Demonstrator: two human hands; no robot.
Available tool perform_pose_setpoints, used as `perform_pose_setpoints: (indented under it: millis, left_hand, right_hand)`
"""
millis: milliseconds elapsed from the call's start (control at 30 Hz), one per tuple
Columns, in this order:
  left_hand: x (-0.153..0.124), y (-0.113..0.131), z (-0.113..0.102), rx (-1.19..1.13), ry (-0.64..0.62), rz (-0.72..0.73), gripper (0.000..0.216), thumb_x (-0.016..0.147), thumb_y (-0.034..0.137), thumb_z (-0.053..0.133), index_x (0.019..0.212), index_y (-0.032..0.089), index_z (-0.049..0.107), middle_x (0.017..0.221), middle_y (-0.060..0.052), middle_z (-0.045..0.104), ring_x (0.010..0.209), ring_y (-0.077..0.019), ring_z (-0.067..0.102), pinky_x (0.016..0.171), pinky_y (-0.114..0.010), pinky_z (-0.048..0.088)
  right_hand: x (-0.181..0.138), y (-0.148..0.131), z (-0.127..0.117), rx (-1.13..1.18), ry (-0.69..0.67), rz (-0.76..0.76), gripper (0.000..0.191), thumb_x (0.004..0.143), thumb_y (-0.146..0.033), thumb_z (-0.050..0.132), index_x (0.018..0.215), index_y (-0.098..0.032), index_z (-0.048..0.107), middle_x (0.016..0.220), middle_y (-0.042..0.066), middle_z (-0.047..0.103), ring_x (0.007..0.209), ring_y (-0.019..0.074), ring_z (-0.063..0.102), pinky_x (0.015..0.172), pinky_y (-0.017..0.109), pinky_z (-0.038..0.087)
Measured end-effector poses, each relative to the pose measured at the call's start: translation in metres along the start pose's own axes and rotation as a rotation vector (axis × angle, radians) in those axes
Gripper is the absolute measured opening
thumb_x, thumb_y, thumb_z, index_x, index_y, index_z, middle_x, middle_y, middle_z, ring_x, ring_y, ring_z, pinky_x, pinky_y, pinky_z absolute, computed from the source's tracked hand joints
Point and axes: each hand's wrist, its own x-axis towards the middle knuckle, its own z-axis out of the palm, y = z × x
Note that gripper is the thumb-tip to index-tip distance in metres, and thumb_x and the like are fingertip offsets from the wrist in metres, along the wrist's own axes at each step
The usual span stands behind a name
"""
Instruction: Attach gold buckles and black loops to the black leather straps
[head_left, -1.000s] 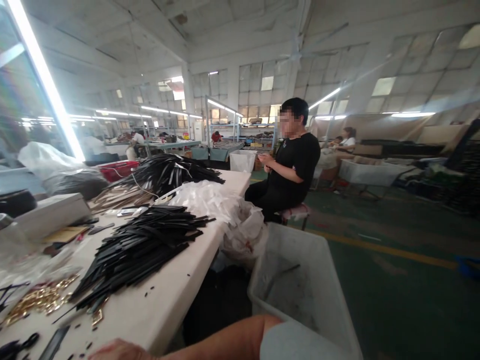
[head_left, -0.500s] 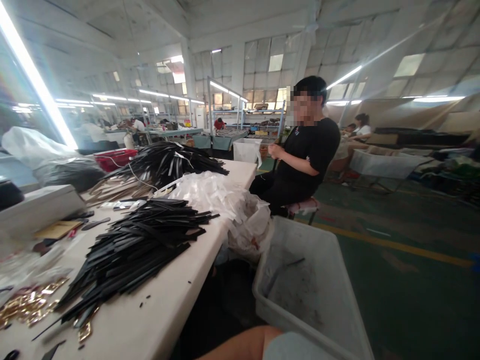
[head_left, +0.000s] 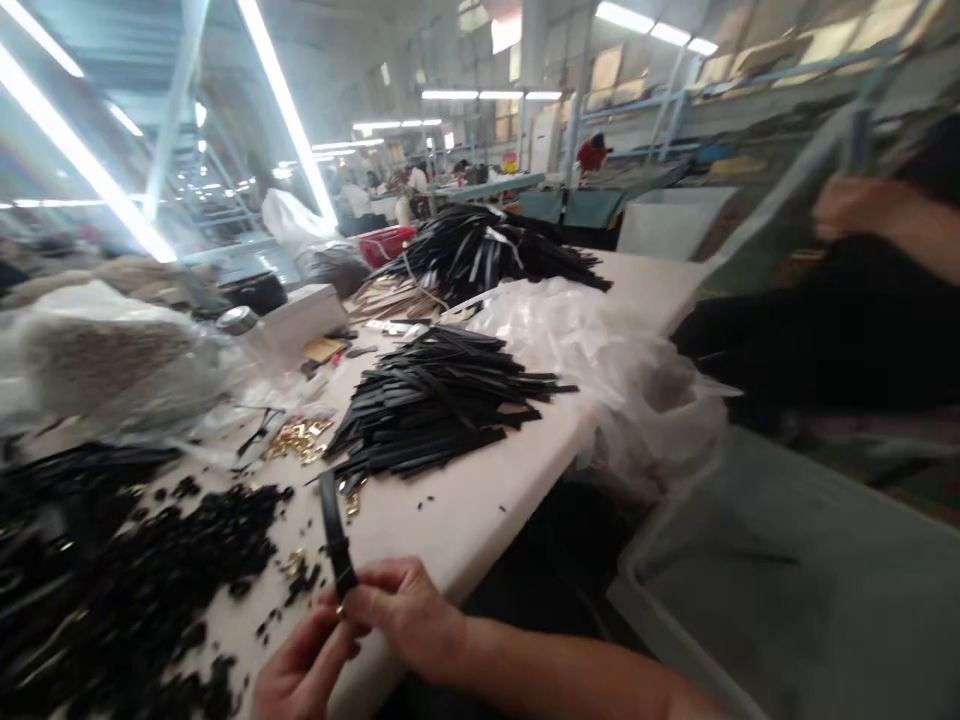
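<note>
A black strap rises from between my two hands at the front edge of the table, with a small band around it partway down. My right hand pinches its lower end between thumb and fingers. From below, my left hand also grips that end, its fingertips meeting the right ones, and a small golden bit shows between them. To the left lies a heap of small black loops. Beyond my hands spreads a pile of black strips, with golden buckles beside it.
On the pale table a white plastic bag hangs over the right edge. A grey bin stands on the right. At the far right is a co-worker's hand. Farther back lie more black strips and a red basket.
The view has swung left and down. Both my hands and the black strap now show, where only part of an arm was visible before. The co-worker has shifted to the right edge.
</note>
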Motion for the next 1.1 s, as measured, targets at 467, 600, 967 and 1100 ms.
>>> perform_pose_setpoints:
  millis: [467,600,967,1100]
  left_hand:
    - [0.016,0.019,-0.044,-0.037,-0.101,0.06,0.03,0.073,0.043,0.078,0.09,0.017,0.075,0.081,-0.007,0.075,0.068,-0.0159,0.068,0.063,-0.025,0.053]
    - [0.048,0.024,-0.072,0.071,0.028,0.135,0.03,0.073,0.043,0.076,0.086,0.017,0.074,0.08,-0.006,0.073,0.07,-0.0169,0.067,0.063,-0.025,0.052]
    - [0.117,0.042,-0.093,0.888,0.142,0.534,0.021,0.08,0.04,0.063,0.084,0.023,0.075,0.089,-0.003,0.072,0.075,-0.0184,0.064,0.073,-0.031,0.05]
    - [0.124,0.049,-0.08,1.175,-0.014,0.605,0.017,0.082,0.035,0.062,0.082,0.024,0.076,0.095,-0.006,0.071,0.087,-0.0241,0.064,0.085,-0.037,0.049]
  right_hand:
    - [0.028,-0.026,-0.044,-0.285,0.158,-0.148,0.046,0.077,-0.06,0.071,0.087,-0.016,0.065,0.07,0.003,0.071,0.056,0.0128,0.066,0.056,0.025,0.055]
    - [0.032,-0.027,-0.053,-0.347,0.188,-0.139,0.043,0.075,-0.058,0.073,0.08,-0.016,0.064,0.063,0.001,0.068,0.05,0.0102,0.061,0.051,0.022,0.053]
    - [0.031,-0.02,-0.056,-0.542,0.084,-0.181,0.027,0.088,-0.042,0.062,0.077,-0.017,0.061,0.063,0.0,0.067,0.051,0.0097,0.06,0.052,0.021,0.05]
    - [0.03,-0.019,-0.056,-0.568,0.083,-0.194,0.026,0.089,-0.041,0.061,0.079,-0.017,0.06,0.064,0.0,0.067,0.052,0.0103,0.061,0.054,0.021,0.051]
